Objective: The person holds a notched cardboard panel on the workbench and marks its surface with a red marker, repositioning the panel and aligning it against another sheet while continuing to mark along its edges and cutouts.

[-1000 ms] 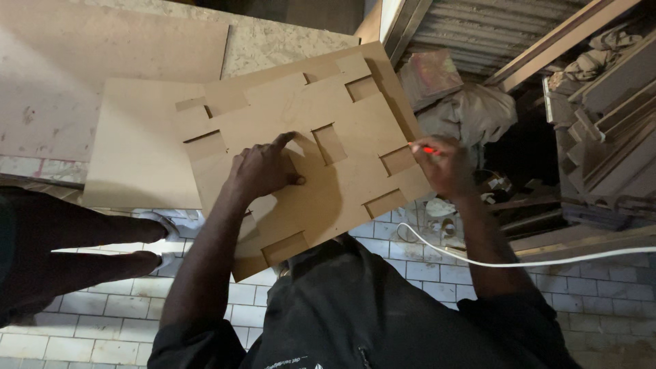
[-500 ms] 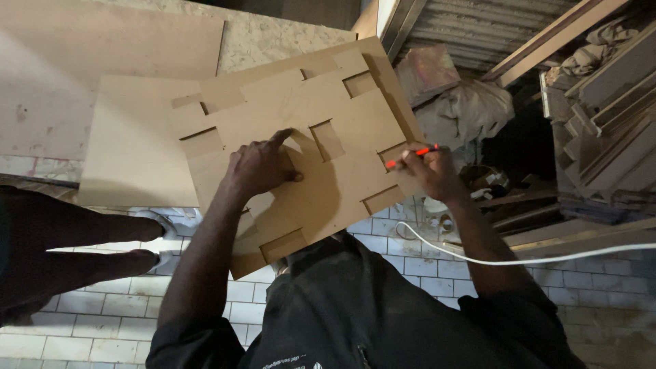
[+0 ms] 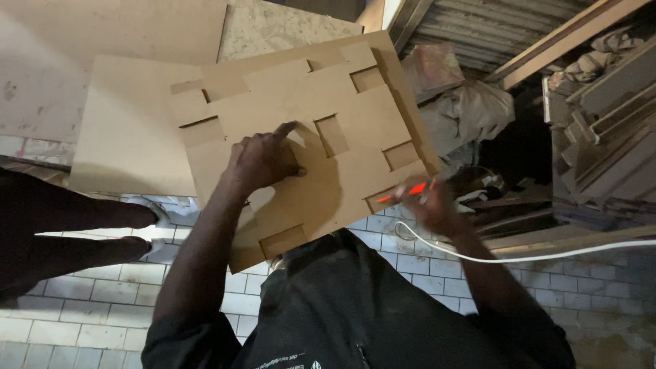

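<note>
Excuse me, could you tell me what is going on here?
A person steadies a notched wooden board with the left hand pressed flat on it, index finger pointing. The right hand holds a red pencil at the board's lower right edge. A white cable trails over the tiled floor below.

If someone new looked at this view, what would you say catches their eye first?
The big tan board with rectangular notches fills the upper middle, tilted over a white tiled floor. The left hand presses flat on its centre, forefinger pointing up. At the board's lower right edge the right hand, blurred, holds a bright red pencil, with a white cable trailing right.
</note>
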Demonstrator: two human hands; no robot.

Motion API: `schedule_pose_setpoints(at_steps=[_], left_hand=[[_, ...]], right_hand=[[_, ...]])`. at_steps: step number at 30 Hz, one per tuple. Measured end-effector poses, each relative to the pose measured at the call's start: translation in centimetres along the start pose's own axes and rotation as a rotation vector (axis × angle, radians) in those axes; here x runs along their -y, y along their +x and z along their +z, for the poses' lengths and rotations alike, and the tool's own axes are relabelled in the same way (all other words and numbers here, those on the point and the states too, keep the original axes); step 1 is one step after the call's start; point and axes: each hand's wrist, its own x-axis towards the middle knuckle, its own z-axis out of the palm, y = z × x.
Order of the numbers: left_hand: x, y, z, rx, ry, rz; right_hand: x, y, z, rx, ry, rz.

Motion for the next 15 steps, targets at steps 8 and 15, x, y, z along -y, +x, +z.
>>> schedule_pose_setpoints(at_steps=[8,15], left_hand=[[-1.1,-0.5,-1.0,0.035,0.039,-0.058],[-1.1,-0.5,-1.3,0.059,0.062,-0.039]], right_hand=[[1.7,-1.5,-0.5,-0.104,-0.508,-0.227],[2.2,-2.2,-1.7,-0.019,-0.381,0.028]])
